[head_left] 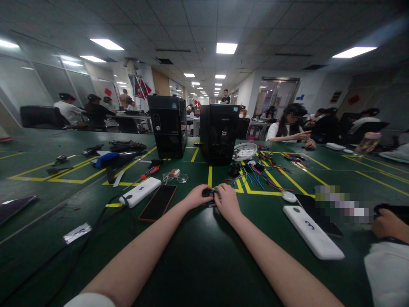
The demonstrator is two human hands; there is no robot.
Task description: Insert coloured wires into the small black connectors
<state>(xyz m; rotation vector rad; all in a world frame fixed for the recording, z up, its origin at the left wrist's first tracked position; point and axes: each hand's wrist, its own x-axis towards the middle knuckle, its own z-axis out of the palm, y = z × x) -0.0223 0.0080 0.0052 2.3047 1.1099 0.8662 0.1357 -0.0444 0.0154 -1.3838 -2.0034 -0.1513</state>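
Straight ahead of me, both hands meet over the green table (198, 264). My left hand (196, 198) and my right hand (227, 200) are closed on a small black part (210, 194) between their fingertips. Its kind is too small and too covered to make out. Bits of colour show just beneath it, partly hidden by the fingers. Left of my hands lies a dark phone with an orange edge (159, 202). Glasses (179, 177) rest beyond it. Loose coloured wires (255, 175) lie to the right, past my right hand.
Two black computer towers (166, 128) (220, 134) stand ahead. White numbered power banks (140, 192) (313, 232) lie left and right. A red screwdriver (150, 172), white basket (244, 151) and black cable (104, 213) are on the table. A neighbour's hand (388, 224) is at right; another person (287, 128) sits opposite.
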